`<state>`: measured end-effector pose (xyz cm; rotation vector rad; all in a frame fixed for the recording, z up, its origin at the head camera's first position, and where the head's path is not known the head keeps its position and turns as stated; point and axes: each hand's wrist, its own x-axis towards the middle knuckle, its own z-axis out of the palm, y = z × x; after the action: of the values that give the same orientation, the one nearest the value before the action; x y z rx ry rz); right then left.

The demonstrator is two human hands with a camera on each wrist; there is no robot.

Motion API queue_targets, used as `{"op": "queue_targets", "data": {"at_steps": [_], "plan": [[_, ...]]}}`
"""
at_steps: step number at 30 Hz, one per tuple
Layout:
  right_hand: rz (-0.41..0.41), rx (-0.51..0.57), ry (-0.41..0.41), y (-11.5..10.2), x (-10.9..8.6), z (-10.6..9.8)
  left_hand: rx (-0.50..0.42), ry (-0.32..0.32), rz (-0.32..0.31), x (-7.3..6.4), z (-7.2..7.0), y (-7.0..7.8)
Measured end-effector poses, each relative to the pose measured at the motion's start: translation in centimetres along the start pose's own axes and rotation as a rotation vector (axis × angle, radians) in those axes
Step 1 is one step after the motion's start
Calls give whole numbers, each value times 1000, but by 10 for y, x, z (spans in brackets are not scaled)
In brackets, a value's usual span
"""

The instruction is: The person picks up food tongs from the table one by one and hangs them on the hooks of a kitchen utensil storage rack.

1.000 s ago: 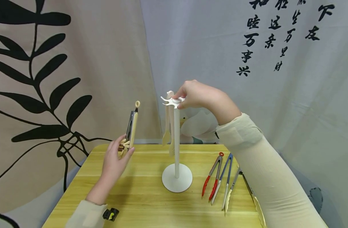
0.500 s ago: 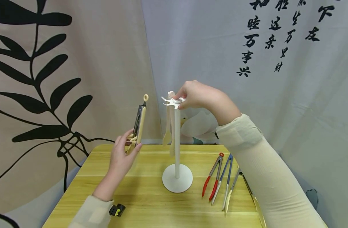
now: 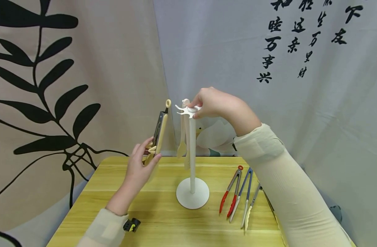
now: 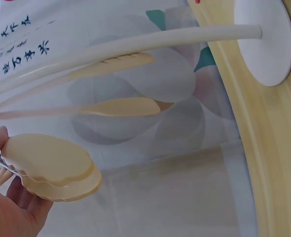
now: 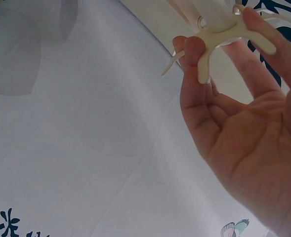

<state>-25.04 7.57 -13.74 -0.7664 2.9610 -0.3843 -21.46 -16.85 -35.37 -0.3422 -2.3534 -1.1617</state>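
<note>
My left hand (image 3: 140, 168) grips a pair of cream-and-black kitchen tongs (image 3: 161, 132) near the head end, the ring pull pointing up, left of a white utensil stand (image 3: 192, 151). In the left wrist view the two scalloped cream heads (image 4: 49, 158) lie one over the other past my fingers. The right hand (image 3: 217, 105) holds the top of the stand, thumb and fingers around its hooked crown (image 5: 204, 61). Two pale utensils hang from hooks on the stand's far left side; one is a flat-ended spatula-like tool (image 4: 125, 106). The stand's round base (image 3: 192, 201) rests on the table.
On the wooden table (image 3: 157, 219), right of the stand, lie red-tipped tongs (image 3: 223, 200), blue-handled tongs (image 3: 248, 183) and cream-tipped tongs (image 3: 247, 218). My right sleeve (image 3: 287, 178) partly covers another utensil at the right edge. A printed curtain (image 3: 129, 51) hangs behind.
My left hand has moved right and slightly upward with the tongs, bringing them closer to the stand. The right hand stays on the stand's top.
</note>
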Motion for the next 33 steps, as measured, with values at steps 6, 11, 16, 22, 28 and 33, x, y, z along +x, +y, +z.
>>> {"op": "queue_targets", "data": {"at_steps": [6,11,16,22,28,33], "plan": [[2,5,-6,0,0,0,-19,0,13,0,1,2],[9,-1,-8,-1,-1,0,-39,-2,31,0,2,3],[29,2,-16,-1,-2,0,-65,-18,57,-1,4,3],[37,9,-22,-2,-2,-1,-94,-60,64,-1,3,1],[29,8,-23,-2,-2,-1,-109,-103,57,0,3,-2],[19,7,-16,-2,-2,-1,-113,-121,45,0,2,5]]}}
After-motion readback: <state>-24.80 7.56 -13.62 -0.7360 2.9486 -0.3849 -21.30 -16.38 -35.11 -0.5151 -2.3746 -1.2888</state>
